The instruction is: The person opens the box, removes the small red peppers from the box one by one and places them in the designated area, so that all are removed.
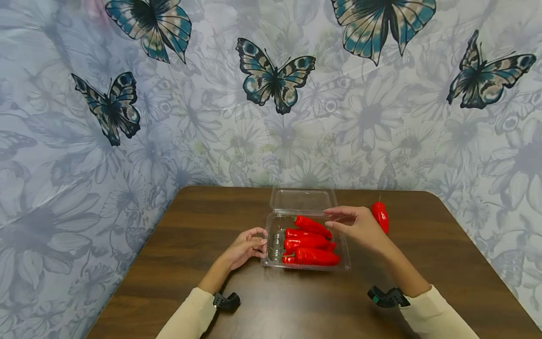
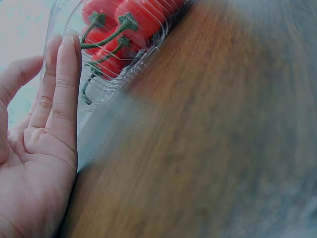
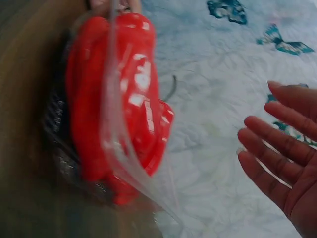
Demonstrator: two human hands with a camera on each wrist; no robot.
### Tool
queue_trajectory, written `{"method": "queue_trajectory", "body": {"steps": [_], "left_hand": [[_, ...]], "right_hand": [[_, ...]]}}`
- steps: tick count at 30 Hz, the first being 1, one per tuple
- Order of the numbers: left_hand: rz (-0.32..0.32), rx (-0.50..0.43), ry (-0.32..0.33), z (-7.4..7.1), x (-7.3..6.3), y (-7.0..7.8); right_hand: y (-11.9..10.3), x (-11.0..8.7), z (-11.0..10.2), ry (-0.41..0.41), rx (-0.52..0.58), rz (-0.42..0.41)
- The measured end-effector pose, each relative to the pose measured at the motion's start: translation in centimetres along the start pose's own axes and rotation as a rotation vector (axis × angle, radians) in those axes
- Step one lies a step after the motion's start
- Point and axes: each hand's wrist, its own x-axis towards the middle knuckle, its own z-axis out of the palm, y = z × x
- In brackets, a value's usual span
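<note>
A clear plastic clamshell box (image 1: 345, 256) lies on the table, holding several glossy red peppers (image 1: 316, 257) with green stems. At its left side my left hand (image 1: 245, 246) touches the wall with nearly straight fingertips; the left wrist view shows the thumb apart from the fingers (image 2: 64, 94). Over the box's right edge is my right hand (image 1: 360, 226), its thumb and fingers spread. In the right wrist view this hand (image 3: 287, 153) holds nothing, and the boxed peppers (image 3: 138, 84) look blurred. Another red pepper (image 1: 380, 216) lies on the table beyond the right hand.
The box's hinged lid (image 1: 302, 200) is raised at the back. The brown wooden table (image 1: 178, 282) has its far edge against a wall covering (image 1: 203, 132) printed with butterflies and flowers. Black wrist devices (image 1: 226, 301) sit on both forearms.
</note>
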Motion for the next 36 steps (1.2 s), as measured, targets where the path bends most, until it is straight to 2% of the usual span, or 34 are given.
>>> {"method": "queue_trajectory", "body": {"steps": [6,13,24,36], "left_hand": [[-0.005,0.003,0.008,0.3,-0.4,0.1],[-0.01,0.013,0.013,0.2,-0.2,0.1],[0.001,-0.001,0.017,0.5,0.0,0.3],[-0.01,-0.003,0.03,0.4,0.1,0.2]], "right_hand": [[-0.4,0.3,1.8,-0.116,0.004,-0.044],[0.6,1.4,3.4,-0.22,-0.012,-0.114],[1.6,2.3,5.0,-0.283,-0.14,-0.151],[2.6,2.9,6.0,-0.343,-0.119,-0.123]]}}
